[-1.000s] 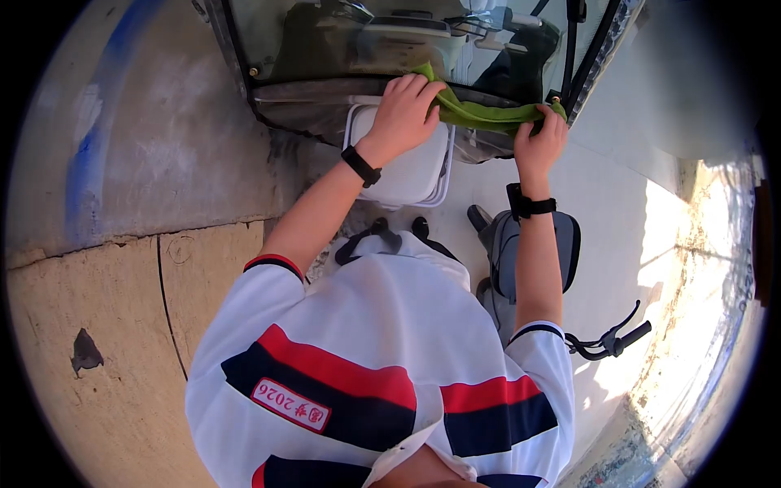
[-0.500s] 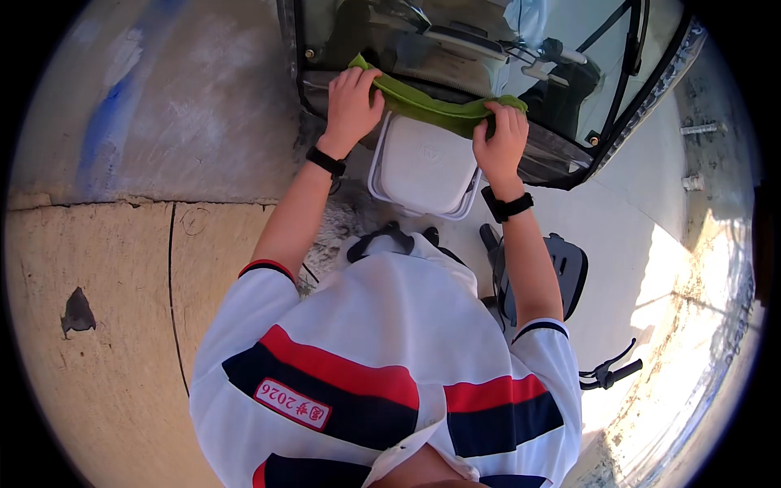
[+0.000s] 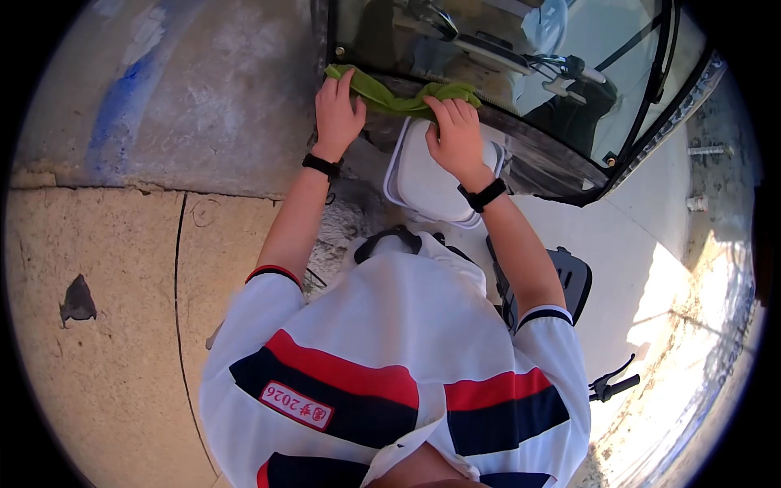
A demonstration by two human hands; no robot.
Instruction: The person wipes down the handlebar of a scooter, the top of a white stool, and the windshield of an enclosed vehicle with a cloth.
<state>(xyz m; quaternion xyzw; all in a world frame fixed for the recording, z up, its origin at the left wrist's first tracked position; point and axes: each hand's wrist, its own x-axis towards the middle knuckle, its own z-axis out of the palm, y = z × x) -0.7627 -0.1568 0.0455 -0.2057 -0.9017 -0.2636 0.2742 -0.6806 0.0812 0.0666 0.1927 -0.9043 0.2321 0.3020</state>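
A green cloth [image 3: 382,95] stretches between my two hands along the lower edge of a vehicle's windshield [image 3: 504,73]. My left hand [image 3: 338,118] has its fingers closed on the cloth's left end, near the windshield's lower left corner. On the cloth's right end, my right hand [image 3: 457,134] grips with bent fingers. The cloth sags and bunches in the middle. Below it stands a white bucket [image 3: 427,175] with a pale lid, partly covered by my right hand and wrist.
Left of the vehicle rises a grey wall [image 3: 211,98] with a blue paint streak. A black scooter part [image 3: 569,281] and a handlebar grip [image 3: 622,388] show on the right. Handlebars [image 3: 561,73] appear behind the glass.
My right hand has moved left, closer to my left hand, and the cloth is more bunched. The vehicle and bucket sit a little farther right in view.
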